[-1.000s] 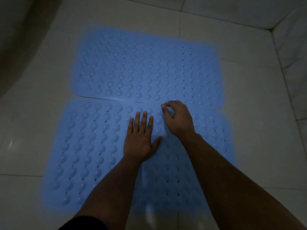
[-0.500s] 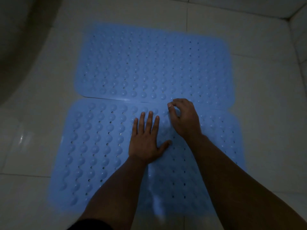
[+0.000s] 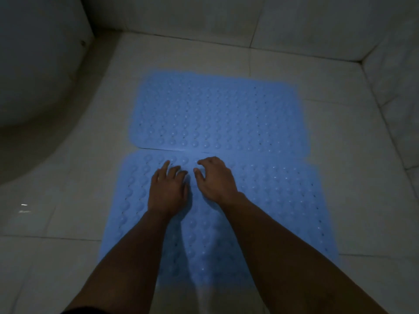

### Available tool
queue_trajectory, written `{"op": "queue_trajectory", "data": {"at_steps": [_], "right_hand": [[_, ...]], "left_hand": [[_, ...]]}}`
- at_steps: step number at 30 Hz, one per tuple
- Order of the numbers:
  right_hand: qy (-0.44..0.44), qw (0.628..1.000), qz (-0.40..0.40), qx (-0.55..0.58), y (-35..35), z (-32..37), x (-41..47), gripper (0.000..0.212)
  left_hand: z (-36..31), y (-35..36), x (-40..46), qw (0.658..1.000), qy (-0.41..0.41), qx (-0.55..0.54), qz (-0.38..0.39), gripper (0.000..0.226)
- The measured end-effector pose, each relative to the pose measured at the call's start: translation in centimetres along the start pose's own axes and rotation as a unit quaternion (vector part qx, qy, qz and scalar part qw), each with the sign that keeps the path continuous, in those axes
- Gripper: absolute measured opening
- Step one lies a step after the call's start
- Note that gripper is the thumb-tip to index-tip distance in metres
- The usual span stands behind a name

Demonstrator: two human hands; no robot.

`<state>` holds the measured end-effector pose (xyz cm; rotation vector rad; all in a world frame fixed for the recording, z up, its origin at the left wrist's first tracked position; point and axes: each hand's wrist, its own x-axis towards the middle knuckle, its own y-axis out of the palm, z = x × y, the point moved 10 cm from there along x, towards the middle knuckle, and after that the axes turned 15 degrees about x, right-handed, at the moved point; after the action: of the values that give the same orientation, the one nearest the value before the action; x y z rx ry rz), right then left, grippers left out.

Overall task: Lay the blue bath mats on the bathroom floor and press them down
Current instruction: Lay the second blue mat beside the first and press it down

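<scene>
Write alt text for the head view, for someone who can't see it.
Both hands, left hand and right hand, rest side by side on the near blue mat, fingers bent. A second blue mat lies just beyond it on the pale tiled floor.

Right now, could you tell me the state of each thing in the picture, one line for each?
Far mat: lies flat on the floor, its near edge meets the near mat.
Near mat: lies flat on the floor, under both hands.
Left hand: rests on the near mat, fingers bent, holds nothing.
Right hand: rests on the near mat, fingers curled, fingertips down.
Floor: pale tiles, shiny at the left.
</scene>
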<state>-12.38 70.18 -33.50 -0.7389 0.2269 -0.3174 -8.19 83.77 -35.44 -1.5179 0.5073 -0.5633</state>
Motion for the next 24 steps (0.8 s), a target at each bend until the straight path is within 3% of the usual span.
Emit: {"op": "queue_trajectory", "data": {"at_steps": [4,9,17,24], "right_hand": [[0.025,0.995,0.067,-0.070,6.8,-0.4,-1.7,0.064],[0.001,0.988,0.042,-0.149,9.9,-1.2,-3.4,0.080],[-0.041,0.985,-0.018,-0.169,9.3,-1.1,-4.0,0.084],[-0.009,0.984,0.007,-0.178,10.1,-1.3,-3.3,0.086]], "left_hand": [[3.2,0.0,-1.0,0.999,-0.039,0.011,-0.001,0.046],[4.2,0.3,-1.4,0.999,-0.036,0.034,-0.019,0.046],[4.9,1.7,-1.2,0.997,-0.042,0.056,-0.030,0.047],[6.6,2.7,-1.1,0.996,-0.043,0.072,-0.033,0.050]]}}
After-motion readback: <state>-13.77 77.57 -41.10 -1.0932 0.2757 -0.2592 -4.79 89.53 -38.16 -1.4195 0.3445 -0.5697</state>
